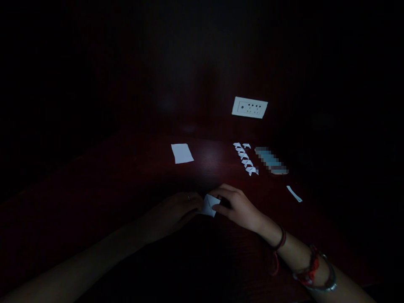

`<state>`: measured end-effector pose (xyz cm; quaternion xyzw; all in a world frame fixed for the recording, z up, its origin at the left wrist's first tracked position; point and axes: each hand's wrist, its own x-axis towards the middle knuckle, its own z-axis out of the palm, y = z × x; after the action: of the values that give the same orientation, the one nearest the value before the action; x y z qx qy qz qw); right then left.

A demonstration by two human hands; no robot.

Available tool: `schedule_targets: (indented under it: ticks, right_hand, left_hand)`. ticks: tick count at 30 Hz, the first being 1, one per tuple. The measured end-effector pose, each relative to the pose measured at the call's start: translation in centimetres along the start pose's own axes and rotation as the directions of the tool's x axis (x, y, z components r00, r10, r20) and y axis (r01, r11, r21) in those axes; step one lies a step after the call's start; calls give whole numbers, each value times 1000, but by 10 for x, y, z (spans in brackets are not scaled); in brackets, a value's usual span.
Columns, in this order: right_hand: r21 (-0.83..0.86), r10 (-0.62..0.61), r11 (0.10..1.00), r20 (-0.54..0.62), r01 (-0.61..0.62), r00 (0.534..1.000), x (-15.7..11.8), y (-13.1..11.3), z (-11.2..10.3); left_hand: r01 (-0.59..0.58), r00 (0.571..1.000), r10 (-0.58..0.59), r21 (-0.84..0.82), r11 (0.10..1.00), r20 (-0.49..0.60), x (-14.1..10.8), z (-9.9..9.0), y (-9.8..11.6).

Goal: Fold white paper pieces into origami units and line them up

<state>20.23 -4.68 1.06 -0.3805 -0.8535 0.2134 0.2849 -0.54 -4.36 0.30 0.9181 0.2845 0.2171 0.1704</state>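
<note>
A small folded piece of white paper (208, 205) with diagonal creases is held between my two hands above the dark red table (151, 176). My left hand (181, 208), in shadow with a ring on one finger, grips its left edge. From the other side, my right hand (235, 206) pinches the paper between thumb and fingers. Bracelets circle my right wrist and forearm. Farther back on the right lies a row of several small folded paper pieces (243, 155), with a single folded piece (246, 146) beside its far end.
A square stack of white paper (182, 153) lies at the back, left of the folded row. To the row's right is a phone (271, 160), its screen blurred. A narrow paper strip (294, 194) lies nearer. A white wall socket (249, 107) faces the table. The surroundings are very dark.
</note>
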Motion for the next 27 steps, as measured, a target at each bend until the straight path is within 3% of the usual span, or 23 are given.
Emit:
schedule_targets:
  ticks: [5, 7, 11, 15, 18, 22, 27]
  right_hand:
    - [-42, -10, 999, -30, 9, 999, -1, 3, 1]
    - [-46, -28, 999, -13, 27, 1000, -1, 4, -1]
    - [-36, -108, 993, 103, 112, 989, -4, 7, -11]
    - [-31, -168, 983, 238, 180, 957, -6, 6, -20]
    - [-63, -152, 983, 265, 175, 952, -6, 2, -19]
    - [-145, -95, 982, 197, 125, 976, -5, 1, -11]
    - [-147, -65, 985, 165, 90, 984, -5, 4, -5]
  left_hand:
    - [-54, 997, 57, 64, 997, -48, -7, 0, -4]
    - [-50, 999, 50, 110, 993, 2, -9, -3, -1]
    - [-11, 1000, 6, 213, 977, 23, -9, -6, 3]
    - [59, 998, -51, 254, 965, -42, -9, -1, 0]
    - [140, 989, -130, 169, 976, -65, -8, -3, 1]
    - [213, 976, -215, -70, 975, -23, -3, -9, 0]
    - [352, 933, -359, -291, 890, 32, -1, -11, -9]
